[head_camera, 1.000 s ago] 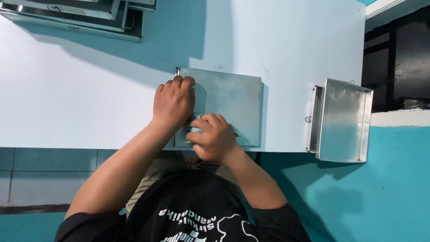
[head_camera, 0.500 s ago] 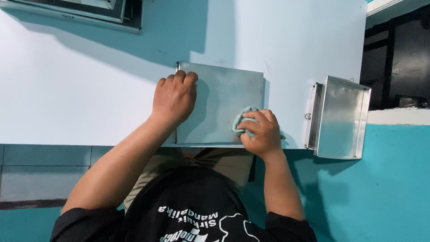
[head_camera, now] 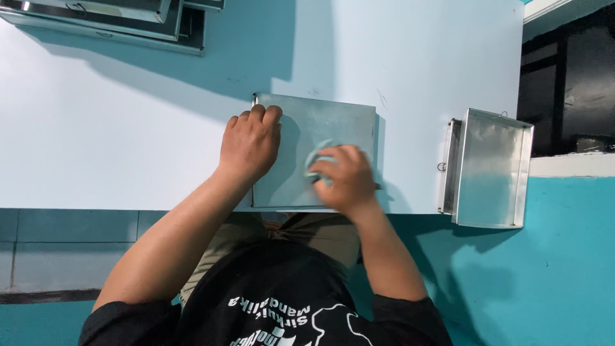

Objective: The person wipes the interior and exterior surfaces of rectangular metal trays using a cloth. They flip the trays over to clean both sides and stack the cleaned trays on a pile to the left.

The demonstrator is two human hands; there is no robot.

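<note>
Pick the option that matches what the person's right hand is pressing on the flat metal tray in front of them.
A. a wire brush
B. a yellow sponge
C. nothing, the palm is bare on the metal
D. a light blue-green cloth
D: the right hand is bunched over a light blue-green cloth on the flat metal tray, while the left hand holds the tray's far left corner.
</note>
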